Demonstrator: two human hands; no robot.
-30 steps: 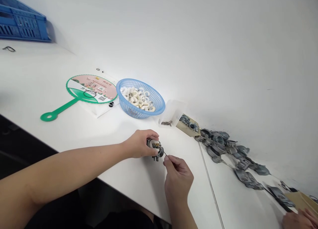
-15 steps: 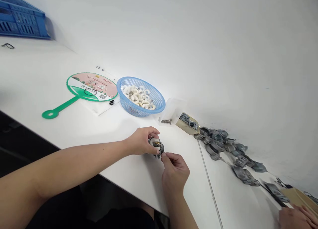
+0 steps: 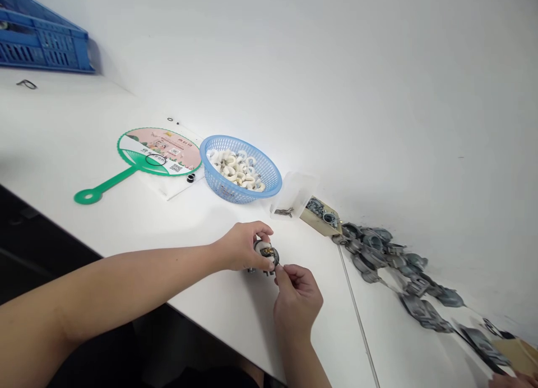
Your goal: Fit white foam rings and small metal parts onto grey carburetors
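Note:
My left hand [image 3: 244, 246] is wrapped round a small grey metal housing [image 3: 275, 255], with thumb and fingers on either side of it. Inside the housing sits a white ring [image 3: 261, 246] with brass-coloured bits at its middle. My right hand [image 3: 299, 298] is closed in a pinch at the near right edge of the same housing. Whether a small part is between its fingertips is hidden. The housing is just over the white table [image 3: 218, 290], close to its front edge.
A blue basket [image 3: 240, 196] of white rings stands beyond my hands, beside a green fan [image 3: 105, 183]. A clear box [image 3: 290, 194], a carton [image 3: 319, 220] and a pile of grey metal housings [image 3: 374, 248] lie rightward. Another person's hand [image 3: 510, 381] shows bottom right.
The whole view has shifted slightly, so things sit a little lower and further right. Both hands keep their place at the housing. The other person's hand has moved mostly out of view.

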